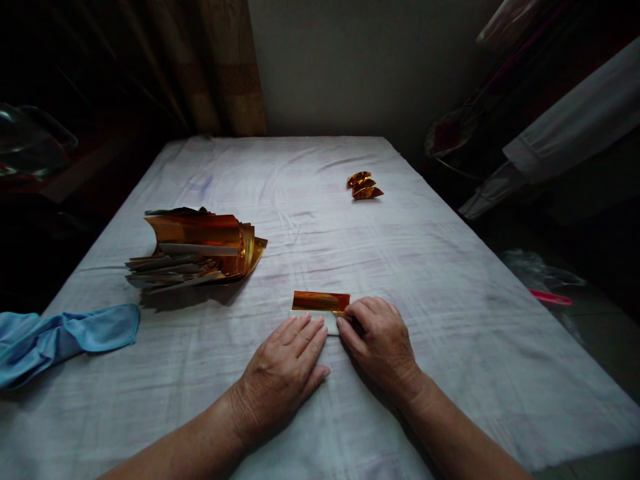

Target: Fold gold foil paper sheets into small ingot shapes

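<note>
A sheet of gold foil paper [320, 301] lies in front of me, partly folded so that a pale strip shows along its near side. My left hand [285, 360] rests flat on that pale part, fingers stretched out and the thumb apart. At the sheet's right end, my right hand [380, 337] has its thumb and forefinger closed on the edge. Farther off to the left sits a loose stack of gold foil papers [200, 230]. Several folded gold pieces [367, 193] lie close together toward the back right.
A white cloth [320, 233] with creases covers the table. A blue cloth [100, 330] lies at the left edge. Beyond the table's right side are a hanging white fabric [560, 140] and a pink object [550, 297]. A curtain [225, 67] hangs at the back left.
</note>
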Demonstrator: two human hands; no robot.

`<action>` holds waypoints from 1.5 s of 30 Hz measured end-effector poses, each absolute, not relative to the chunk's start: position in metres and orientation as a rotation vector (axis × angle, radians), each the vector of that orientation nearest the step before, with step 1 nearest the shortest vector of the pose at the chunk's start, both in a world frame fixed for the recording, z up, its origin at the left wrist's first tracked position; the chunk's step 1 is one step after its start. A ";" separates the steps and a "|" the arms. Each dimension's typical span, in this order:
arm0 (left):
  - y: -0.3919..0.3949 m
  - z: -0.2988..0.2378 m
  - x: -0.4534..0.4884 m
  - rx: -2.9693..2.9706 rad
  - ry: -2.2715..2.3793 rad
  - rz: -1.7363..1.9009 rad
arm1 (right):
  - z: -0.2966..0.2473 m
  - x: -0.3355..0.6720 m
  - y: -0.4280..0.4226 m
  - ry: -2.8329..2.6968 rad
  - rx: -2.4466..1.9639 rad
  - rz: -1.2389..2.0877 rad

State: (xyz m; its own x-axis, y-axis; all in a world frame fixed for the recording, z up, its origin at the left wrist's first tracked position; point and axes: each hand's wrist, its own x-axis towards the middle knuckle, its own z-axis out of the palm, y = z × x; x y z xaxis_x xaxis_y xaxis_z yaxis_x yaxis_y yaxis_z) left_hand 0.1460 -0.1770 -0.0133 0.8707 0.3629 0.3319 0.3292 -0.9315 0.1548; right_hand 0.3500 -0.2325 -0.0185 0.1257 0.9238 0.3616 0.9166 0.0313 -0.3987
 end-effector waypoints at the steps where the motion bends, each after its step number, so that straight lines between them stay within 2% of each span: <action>1: -0.177 -0.013 0.146 2.945 0.543 0.547 | -0.019 0.350 -0.233 -1.759 -1.874 0.009; 17: -0.177 -0.014 0.146 2.956 0.553 0.555 | -0.019 0.350 -0.236 -1.761 -1.862 -0.027; 26: -0.177 -0.015 0.147 2.966 0.550 0.547 | -0.008 0.346 -0.248 -1.827 -1.777 -0.306; 35: -0.177 -0.018 0.147 2.986 0.562 0.603 | -0.020 0.334 -0.269 -2.227 -1.788 -0.021; 45: -0.169 -0.017 0.124 3.012 0.523 0.442 | -0.013 0.357 -0.281 -2.359 -1.936 0.128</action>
